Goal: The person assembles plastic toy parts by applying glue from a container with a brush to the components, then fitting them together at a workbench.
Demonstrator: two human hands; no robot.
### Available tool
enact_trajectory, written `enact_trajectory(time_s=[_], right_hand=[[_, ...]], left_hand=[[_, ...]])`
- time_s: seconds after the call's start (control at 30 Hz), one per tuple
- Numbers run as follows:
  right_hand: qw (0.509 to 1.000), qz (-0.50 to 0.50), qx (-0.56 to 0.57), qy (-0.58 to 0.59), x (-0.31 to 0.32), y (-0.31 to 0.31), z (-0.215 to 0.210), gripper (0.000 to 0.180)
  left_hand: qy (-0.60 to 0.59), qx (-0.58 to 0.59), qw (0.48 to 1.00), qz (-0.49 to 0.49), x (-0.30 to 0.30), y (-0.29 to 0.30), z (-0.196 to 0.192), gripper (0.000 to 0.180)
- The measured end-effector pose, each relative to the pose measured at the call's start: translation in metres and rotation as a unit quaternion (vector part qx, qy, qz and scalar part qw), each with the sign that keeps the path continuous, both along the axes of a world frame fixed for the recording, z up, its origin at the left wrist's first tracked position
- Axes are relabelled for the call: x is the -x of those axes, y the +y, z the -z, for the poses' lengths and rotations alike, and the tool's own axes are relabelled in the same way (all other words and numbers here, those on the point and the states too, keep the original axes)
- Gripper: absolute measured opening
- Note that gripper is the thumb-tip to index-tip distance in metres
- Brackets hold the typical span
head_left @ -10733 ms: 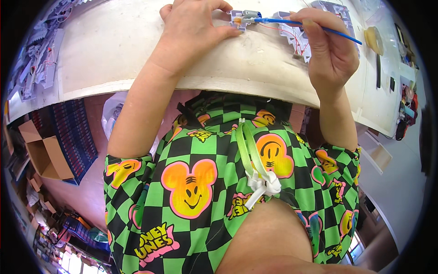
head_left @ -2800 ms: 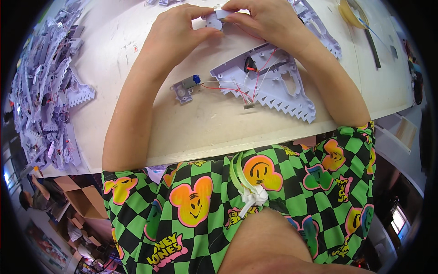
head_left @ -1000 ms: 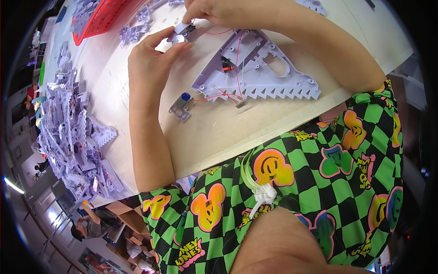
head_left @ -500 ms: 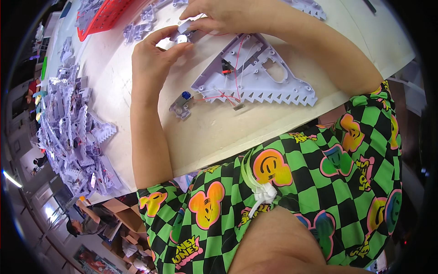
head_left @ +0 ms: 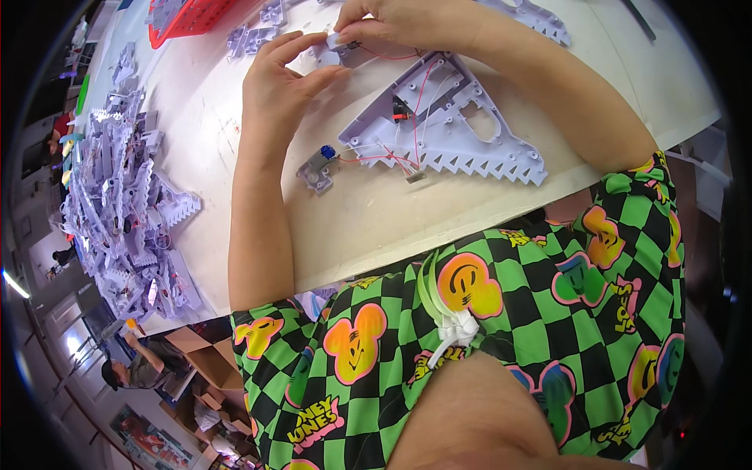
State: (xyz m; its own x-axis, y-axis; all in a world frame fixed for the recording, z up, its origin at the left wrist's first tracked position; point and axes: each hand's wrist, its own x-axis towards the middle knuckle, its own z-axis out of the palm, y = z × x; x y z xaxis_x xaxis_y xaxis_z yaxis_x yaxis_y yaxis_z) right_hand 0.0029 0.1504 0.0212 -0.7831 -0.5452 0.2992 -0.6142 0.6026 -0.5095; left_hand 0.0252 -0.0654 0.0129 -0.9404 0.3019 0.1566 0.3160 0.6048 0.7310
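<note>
My left hand (head_left: pixel 276 82) steadies a small grey plastic part (head_left: pixel 332 55) between thumb and index finger, near the far side of the table. At its top, my right hand (head_left: pixel 384 22) pinches the same part with thumb and fingertips. A red wire runs from this part toward a pale grey triangular housing (head_left: pixel 446 145) with a saw-toothed edge, lying open side up below my right forearm. Inside the housing sits a black and red switch (head_left: pixel 400 112) with red and white wires. A small grey gear unit with a blue end (head_left: pixel 319 167) lies left of it, joined by wires.
A large heap of grey plastic parts (head_left: pixel 129 211) covers the table's left side. A red basket (head_left: pixel 184 22) stands at the far left. Loose grey pieces (head_left: pixel 252 39) lie near it, and another toothed housing (head_left: pixel 533 17) at the far right. A person (head_left: pixel 133 372) is beyond the heap.
Both hands and the small part have shifted slightly right and away in the picture. My left thumb and index finger have changed position around the part. The housing's view has shifted slightly.
</note>
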Motion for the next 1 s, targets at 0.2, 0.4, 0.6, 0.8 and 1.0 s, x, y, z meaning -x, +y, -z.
enact_trajectory(time_s=[0.2, 0.4, 0.6, 0.8, 1.0], right_hand=[[1.0, -0.009, -0.006, 0.026, 0.003, 0.0, 0.005, 0.024], [0.998, 0.022, 0.057, -0.022, 0.013, 0.002, 0.009, 0.021], [1.0, -0.008, 0.014, -0.002, 0.008, 0.004, 0.007, 0.018], [0.987, -0.011, -0.076, 0.145, 0.005, -0.003, 0.016, 0.022], [0.996, -0.035, -0.012, 0.086, 0.01, -0.001, 0.014, 0.022]], left_hand=[[-0.052, 0.046, 0.997, -0.035, 0.0, 0.003, -0.007, 0.049], [-0.095, -0.008, 0.994, -0.049, -0.005, 0.007, -0.01, 0.046], [-0.057, 0.03, 0.998, -0.028, -0.001, 0.006, -0.006, 0.046], [0.024, 0.038, 0.999, 0.005, 0.005, -0.003, 0.009, 0.048], [0.071, 0.049, 0.996, -0.009, 0.002, -0.002, 0.013, 0.047]])
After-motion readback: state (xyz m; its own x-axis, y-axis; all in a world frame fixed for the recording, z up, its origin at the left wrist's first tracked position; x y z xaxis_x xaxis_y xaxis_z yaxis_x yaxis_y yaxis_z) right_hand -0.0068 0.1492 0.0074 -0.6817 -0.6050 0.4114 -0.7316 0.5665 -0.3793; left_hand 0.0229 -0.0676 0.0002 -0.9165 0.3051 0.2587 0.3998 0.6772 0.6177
